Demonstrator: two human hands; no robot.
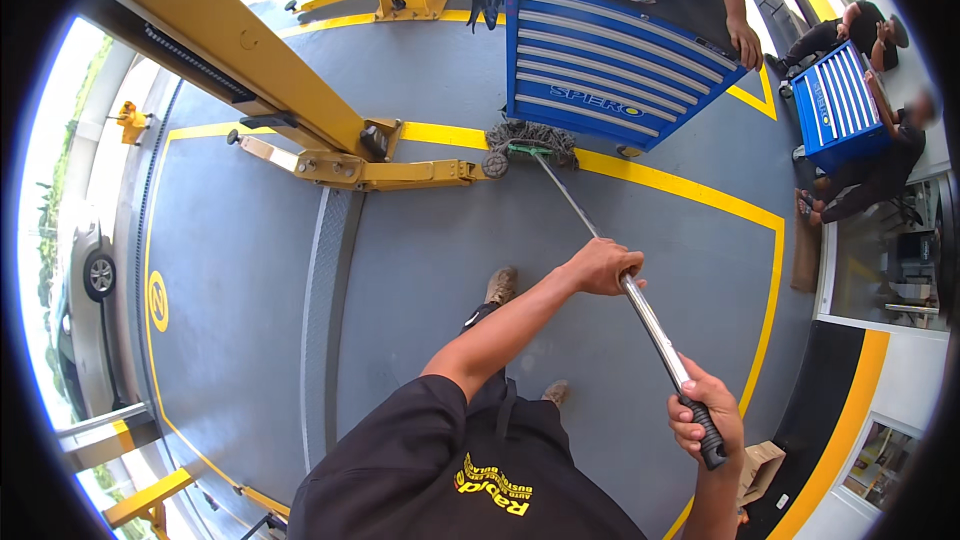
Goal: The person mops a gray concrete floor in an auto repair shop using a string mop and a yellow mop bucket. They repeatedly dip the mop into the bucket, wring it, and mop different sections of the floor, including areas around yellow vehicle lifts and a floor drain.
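A mop with a long silver handle [655,333] slants across the view, its grey string head [531,133] flat on the floor at the far end. Partway up the handle, my left hand [604,266] is wrapped round the bare metal. My right hand [708,408] grips the upper end, by the black ribbed grip [712,447]. The green clamp [530,150] shows on top of the strings. The mop head lies on the yellow floor line, beside the lift arm's end and in front of the blue tool cabinet.
A yellow car lift post [230,30] with its low arm [420,175] stands left of the mop. The blue tool cabinet [610,60] has a person's hand [745,43] at its corner. People sit by another blue cabinet [838,105] at right. A raised metal strip [325,320] crosses the floor.
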